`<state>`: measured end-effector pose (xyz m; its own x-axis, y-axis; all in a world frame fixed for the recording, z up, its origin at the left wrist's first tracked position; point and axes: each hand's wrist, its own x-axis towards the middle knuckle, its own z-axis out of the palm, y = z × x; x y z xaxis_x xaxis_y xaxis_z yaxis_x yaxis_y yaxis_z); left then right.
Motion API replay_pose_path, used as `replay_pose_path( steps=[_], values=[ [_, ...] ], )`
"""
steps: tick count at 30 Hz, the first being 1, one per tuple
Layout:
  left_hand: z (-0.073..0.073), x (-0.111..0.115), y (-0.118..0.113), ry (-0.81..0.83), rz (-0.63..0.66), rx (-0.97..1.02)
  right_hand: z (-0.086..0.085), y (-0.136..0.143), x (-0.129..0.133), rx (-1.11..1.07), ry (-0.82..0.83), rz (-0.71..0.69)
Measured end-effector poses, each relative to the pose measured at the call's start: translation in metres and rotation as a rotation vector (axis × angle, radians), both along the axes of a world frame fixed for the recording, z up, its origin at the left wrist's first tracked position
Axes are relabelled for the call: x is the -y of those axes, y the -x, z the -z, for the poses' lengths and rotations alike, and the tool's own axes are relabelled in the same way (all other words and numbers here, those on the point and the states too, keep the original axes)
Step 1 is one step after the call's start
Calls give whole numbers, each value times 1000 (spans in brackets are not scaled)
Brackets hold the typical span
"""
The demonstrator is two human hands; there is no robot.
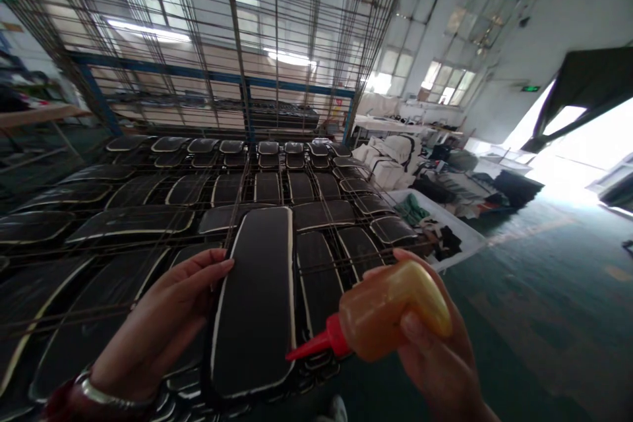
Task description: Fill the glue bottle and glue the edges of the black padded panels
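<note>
My left hand point(182, 303) pinches the left edge of a long black panel point(254, 297) with rounded corners. A pale line, which looks like glue, runs around the panel's border. In my right hand point(440, 343) lies a squeeze bottle point(380, 310) of amber liquid, tilted with its red nozzle point(316, 343) pointing left and down. The nozzle tip is at the panel's lower right edge, over the pale line. My right fingers wrap around the bottle's body.
Rows of similar black panels point(133, 221) with pale borders lie on a wire rack behind. Raised wire shelves point(277, 13) tilt up at the back. A white bin point(469, 244) with cloth scraps stands to the right, near white bundles point(386, 161) and green floor point(558, 303).
</note>
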<state>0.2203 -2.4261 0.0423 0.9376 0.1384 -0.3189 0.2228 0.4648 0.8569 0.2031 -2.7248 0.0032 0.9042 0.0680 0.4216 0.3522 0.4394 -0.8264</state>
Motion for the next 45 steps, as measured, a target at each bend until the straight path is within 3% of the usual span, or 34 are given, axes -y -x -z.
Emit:
replay_pose_path(
  steps=[4,9,22,29,37,45],
  values=[
    [4,-5,2,-33,-42,45,-4,-4,-2,12,-54,69],
    [12,-7,-1,43,-143,18,-7,-9,-3,14,-137,150],
    [15,8,-8,190,-309,5,-6,-19,-6,122,-187,294],
    [9,15,-9,233,-363,-14,3,-15,-8,121,-135,296],
    [13,18,-17,360,-462,-9,6,3,-33,29,-128,379],
    [13,17,-13,377,-485,-16,12,2,-41,109,-69,361]
  ],
)
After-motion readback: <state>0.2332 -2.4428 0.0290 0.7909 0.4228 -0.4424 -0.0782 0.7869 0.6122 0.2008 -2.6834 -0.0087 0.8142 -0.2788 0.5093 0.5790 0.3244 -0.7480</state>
